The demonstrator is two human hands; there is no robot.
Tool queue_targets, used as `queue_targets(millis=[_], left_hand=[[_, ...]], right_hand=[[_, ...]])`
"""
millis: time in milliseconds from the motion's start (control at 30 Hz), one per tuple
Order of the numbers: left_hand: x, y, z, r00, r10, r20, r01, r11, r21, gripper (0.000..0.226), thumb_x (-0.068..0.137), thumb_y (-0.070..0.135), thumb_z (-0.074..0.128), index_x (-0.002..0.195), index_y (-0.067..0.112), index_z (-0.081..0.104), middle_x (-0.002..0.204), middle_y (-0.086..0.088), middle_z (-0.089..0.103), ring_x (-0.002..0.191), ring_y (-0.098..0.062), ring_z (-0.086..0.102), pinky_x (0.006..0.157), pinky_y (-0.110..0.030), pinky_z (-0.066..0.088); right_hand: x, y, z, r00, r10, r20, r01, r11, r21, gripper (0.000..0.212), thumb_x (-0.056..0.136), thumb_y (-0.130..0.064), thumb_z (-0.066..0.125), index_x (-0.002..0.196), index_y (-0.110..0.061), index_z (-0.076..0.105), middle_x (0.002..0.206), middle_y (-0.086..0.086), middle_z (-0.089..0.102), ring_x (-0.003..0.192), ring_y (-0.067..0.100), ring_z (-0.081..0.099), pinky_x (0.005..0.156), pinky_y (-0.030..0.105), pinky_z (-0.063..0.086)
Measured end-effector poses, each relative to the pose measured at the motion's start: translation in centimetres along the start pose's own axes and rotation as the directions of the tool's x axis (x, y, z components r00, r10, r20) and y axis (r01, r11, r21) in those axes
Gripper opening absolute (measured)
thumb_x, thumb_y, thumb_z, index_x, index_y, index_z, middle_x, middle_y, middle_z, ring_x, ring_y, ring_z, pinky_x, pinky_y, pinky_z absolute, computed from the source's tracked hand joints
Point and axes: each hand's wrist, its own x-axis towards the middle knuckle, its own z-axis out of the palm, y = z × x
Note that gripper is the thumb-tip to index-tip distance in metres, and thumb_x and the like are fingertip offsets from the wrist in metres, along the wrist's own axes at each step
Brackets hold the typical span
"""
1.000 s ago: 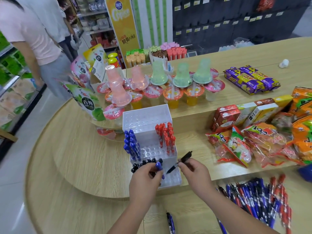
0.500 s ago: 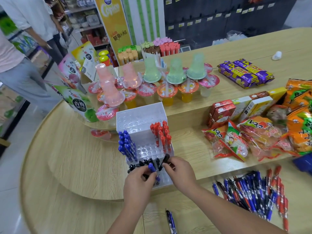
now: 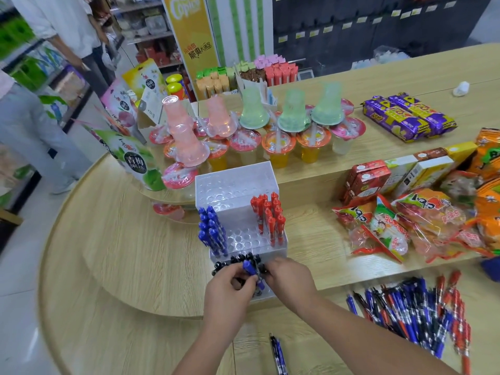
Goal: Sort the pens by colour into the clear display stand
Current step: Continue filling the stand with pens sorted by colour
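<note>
The black pen that the right hand (image 3: 290,277) held in the air a second ago is now down among the black pens (image 3: 238,262) in the front row of the clear stand (image 3: 243,212), fingers closed at it. The left hand (image 3: 230,289) pinches a blue pen (image 3: 253,272) beside it. Blue pens (image 3: 212,230) fill the stand's left side, red pens (image 3: 269,215) its right. Loose pens (image 3: 411,312) lie on the table (image 3: 121,239).

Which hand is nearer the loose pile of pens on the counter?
Right. The right hand is at the stand's front, on the side toward the pen pile; the left hand is farther away, beyond it.
</note>
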Motion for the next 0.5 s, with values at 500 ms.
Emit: queue_targets(millis=[500], left_hand=[[-0.3, 1.2, -0.8, 1.0, 0.031, -0.005, -0.031, 0.993, -0.114, 0.017, 0.077, 0.02, 0.072, 0.078, 0.036, 0.07, 0.071, 0.008, 0.065, 0.059, -0.005, 0.05, 0.057, -0.019, 0.043]], right_hand=[[-3.0, -1.8, -4.1, 1.0, 0.013, -0.014, -0.009, 0.969, 0.246, 0.021, 0.09, -0.038, 0.058, 0.11, -0.041, 0.06, 0.102, -0.023, 0.058, 0.079, -0.002, 0.058, 0.07, 0.024, 0.051]])
